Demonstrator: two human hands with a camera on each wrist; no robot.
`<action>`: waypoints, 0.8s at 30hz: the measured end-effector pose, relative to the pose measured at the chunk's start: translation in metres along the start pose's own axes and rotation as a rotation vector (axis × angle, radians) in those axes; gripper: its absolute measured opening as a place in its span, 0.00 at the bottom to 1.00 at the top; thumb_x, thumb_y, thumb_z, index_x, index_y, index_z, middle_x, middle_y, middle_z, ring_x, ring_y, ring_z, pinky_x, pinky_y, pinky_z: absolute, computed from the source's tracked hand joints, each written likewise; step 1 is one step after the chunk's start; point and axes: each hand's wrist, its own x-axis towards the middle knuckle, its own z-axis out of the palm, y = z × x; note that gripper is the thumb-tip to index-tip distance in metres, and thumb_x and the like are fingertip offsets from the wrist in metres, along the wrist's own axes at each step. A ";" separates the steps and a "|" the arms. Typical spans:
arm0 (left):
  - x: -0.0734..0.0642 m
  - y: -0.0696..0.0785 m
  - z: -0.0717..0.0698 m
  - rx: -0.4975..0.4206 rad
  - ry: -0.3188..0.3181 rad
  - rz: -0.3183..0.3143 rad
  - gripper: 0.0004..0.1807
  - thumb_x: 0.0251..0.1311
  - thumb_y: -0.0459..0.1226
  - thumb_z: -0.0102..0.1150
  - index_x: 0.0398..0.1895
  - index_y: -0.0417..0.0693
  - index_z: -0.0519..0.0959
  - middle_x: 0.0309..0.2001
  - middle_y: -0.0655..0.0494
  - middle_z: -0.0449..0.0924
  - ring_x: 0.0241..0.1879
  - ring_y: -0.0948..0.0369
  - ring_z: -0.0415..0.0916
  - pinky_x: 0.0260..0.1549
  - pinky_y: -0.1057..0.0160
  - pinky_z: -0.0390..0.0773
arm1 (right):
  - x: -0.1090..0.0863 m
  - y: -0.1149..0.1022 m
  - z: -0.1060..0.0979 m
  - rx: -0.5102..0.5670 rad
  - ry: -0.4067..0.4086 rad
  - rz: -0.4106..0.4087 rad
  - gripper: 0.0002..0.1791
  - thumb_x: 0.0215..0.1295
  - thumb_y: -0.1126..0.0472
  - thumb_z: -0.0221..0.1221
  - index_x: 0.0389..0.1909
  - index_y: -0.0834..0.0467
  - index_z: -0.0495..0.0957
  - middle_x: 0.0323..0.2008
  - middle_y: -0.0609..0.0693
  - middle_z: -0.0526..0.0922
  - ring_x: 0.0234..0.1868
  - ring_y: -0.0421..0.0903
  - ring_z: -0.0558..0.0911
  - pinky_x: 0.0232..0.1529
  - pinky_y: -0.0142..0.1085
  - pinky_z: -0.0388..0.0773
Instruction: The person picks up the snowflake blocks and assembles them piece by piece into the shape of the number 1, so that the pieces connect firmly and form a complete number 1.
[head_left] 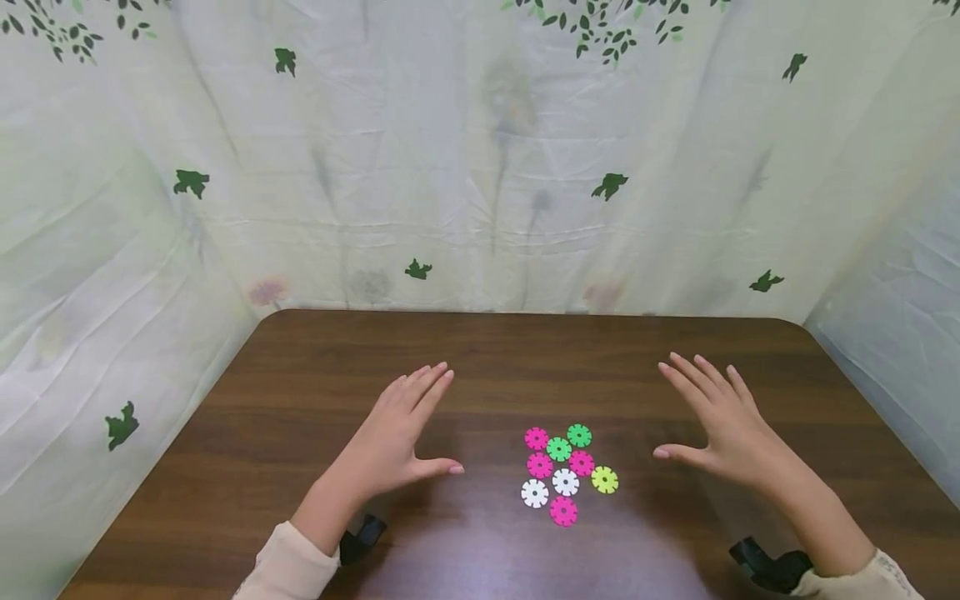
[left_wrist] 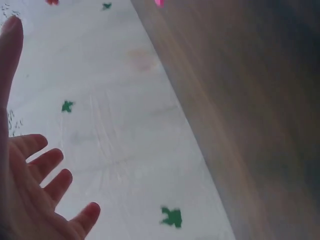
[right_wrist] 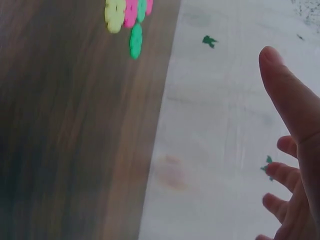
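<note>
Several flat notched discs lie grouped on the brown table, between my two hands. Pink discs are mixed with two green discs, two white discs and one yellow disc. To the left of the group, my left hand is held above the table with its fingers extended and thumb apart, holding nothing. My right hand mirrors it on the other side, fingers spread, touching no disc. The right wrist view catches the yellow disc and a green disc at its top edge.
The wooden table has rounded far corners. A pale curtain with green leaf and bird-like shapes hangs behind it and along both sides. Dark wrist devices sit under both wrists, by the light sleeves.
</note>
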 end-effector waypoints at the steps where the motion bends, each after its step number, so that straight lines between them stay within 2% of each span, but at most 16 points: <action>1: 0.001 0.003 0.003 -0.018 0.019 0.019 0.56 0.42 0.68 0.53 0.68 0.41 0.51 0.66 0.49 0.51 0.64 0.50 0.50 0.59 0.50 0.50 | 0.000 -0.002 0.002 0.009 0.010 -0.012 0.55 0.40 0.39 0.66 0.68 0.51 0.51 0.66 0.53 0.54 0.65 0.59 0.52 0.61 0.54 0.37; 5: 0.003 0.019 0.016 -0.074 0.067 0.073 0.55 0.41 0.65 0.56 0.67 0.39 0.53 0.64 0.48 0.57 0.62 0.51 0.55 0.57 0.51 0.55 | 0.000 -0.009 0.011 0.055 0.028 -0.059 0.53 0.40 0.41 0.67 0.66 0.55 0.55 0.63 0.54 0.61 0.61 0.57 0.60 0.60 0.51 0.47; 8: 0.003 0.030 0.026 -0.124 0.067 0.067 0.54 0.40 0.64 0.58 0.66 0.40 0.56 0.62 0.49 0.59 0.61 0.53 0.56 0.55 0.51 0.58 | -0.001 -0.015 0.019 0.088 0.023 -0.085 0.51 0.40 0.42 0.68 0.65 0.56 0.57 0.60 0.55 0.64 0.58 0.54 0.64 0.55 0.51 0.56; 13: 0.002 0.047 0.039 -0.244 -0.008 -0.015 0.49 0.40 0.63 0.60 0.64 0.45 0.60 0.59 0.54 0.63 0.60 0.58 0.57 0.55 0.53 0.61 | -0.003 -0.023 0.035 0.149 -0.019 -0.092 0.47 0.39 0.46 0.69 0.60 0.62 0.63 0.56 0.56 0.70 0.55 0.54 0.69 0.48 0.50 0.67; 18: 0.003 0.058 0.049 -0.372 -0.112 -0.101 0.41 0.43 0.53 0.66 0.60 0.44 0.65 0.56 0.57 0.67 0.58 0.59 0.61 0.54 0.56 0.62 | -0.007 -0.029 0.049 0.230 -0.133 -0.014 0.41 0.43 0.48 0.68 0.57 0.63 0.66 0.54 0.53 0.71 0.54 0.52 0.70 0.48 0.49 0.69; 21: 0.004 0.063 0.056 -0.394 -0.154 -0.131 0.37 0.44 0.49 0.67 0.58 0.44 0.67 0.54 0.57 0.69 0.56 0.59 0.63 0.54 0.59 0.63 | -0.009 -0.033 0.058 0.283 -0.179 0.011 0.37 0.47 0.48 0.65 0.56 0.62 0.68 0.52 0.50 0.71 0.52 0.48 0.71 0.48 0.45 0.70; 24: 0.004 0.066 0.063 -0.388 -0.176 -0.144 0.33 0.46 0.47 0.66 0.55 0.44 0.70 0.51 0.57 0.71 0.53 0.59 0.65 0.53 0.61 0.64 | -0.011 -0.035 0.066 0.334 -0.184 0.007 0.33 0.50 0.47 0.63 0.54 0.62 0.70 0.50 0.47 0.72 0.49 0.45 0.72 0.47 0.42 0.71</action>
